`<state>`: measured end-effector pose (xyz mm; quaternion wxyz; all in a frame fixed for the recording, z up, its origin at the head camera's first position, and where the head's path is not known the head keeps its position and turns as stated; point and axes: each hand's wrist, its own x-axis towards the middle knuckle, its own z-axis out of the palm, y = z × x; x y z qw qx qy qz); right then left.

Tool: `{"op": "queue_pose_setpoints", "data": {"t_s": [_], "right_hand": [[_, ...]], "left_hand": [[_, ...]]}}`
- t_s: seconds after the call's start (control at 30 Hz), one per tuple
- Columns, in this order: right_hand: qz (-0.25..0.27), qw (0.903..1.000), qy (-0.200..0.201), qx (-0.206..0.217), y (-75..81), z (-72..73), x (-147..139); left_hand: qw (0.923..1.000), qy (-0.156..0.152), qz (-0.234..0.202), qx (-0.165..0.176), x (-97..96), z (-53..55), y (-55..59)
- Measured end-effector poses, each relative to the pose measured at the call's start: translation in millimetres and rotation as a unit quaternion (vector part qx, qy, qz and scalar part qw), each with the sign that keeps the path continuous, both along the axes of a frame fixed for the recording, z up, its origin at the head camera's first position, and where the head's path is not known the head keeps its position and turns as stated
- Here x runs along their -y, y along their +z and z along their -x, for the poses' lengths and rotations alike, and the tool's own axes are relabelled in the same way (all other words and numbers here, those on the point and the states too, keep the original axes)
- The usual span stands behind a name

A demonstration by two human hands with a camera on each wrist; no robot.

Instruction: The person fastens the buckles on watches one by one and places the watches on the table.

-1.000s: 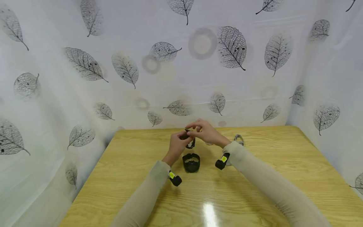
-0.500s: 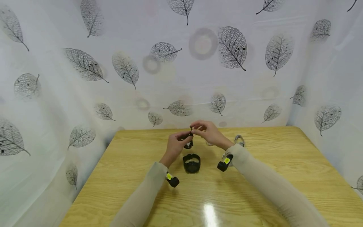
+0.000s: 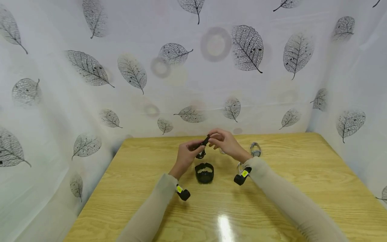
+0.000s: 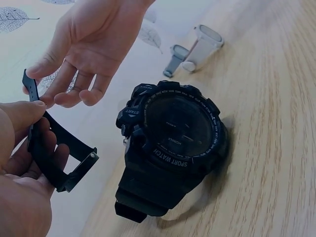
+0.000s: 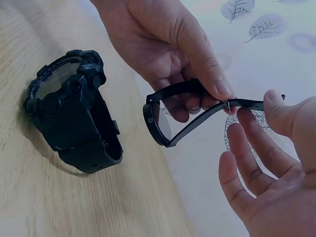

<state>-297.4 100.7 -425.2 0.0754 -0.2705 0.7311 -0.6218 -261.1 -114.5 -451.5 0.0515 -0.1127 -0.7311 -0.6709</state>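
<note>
Between both hands hangs a thin black wristwatch (image 5: pixel 159 129), off the table, its strap looped with the tail passing through the buckle. My left hand (image 3: pixel 185 156) pinches the strap near the buckle between thumb and fingers. The strap's free end lies between the thumb and index finger of my right hand (image 3: pixel 228 144), whose other fingers spread loosely. Below the hands, a bulky black sports watch (image 4: pixel 173 128) sits on the table with its strap fastened in a loop. It touches neither hand.
On the wooden table (image 3: pixel 287 188), a grey watch (image 3: pixel 256 152) stands to the right of the right hand. A pale watch (image 4: pixel 203 45) shows near it in the left wrist view. A leaf-print curtain (image 3: pixel 193 84) hangs behind the table edge.
My right hand has shifted slightly right, and the strap's end now slants up toward it. My left hand has moved slightly left, still gripping the watch. The sports watch stays in place.
</note>
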Motion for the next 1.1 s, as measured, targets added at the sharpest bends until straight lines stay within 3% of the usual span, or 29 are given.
{"op": "queue_pose_setpoints", "data": {"t_s": [0.2,0.37,0.6,1.1], "right_hand": [[0.018,0.9997,0.003,0.017,-5.1,2.2,-2.2],[0.021,0.9996,0.001,0.021,-4.4,1.7,-4.4],[0.028,0.9992,0.0,0.029,-3.7,1.5,-6.1],[0.033,0.9988,-0.022,0.028,-0.5,-0.2,-6.3]], "left_hand": [[0.9998,0.004,0.011,-0.013,0.4,-0.8,-1.6],[0.9995,0.012,-0.009,-0.028,-0.8,-1.0,-5.2],[0.9984,0.0,-0.02,-0.053,-3.5,0.8,-7.3],[0.9984,-0.006,0.003,-0.055,-2.8,-2.4,-8.2]]}}
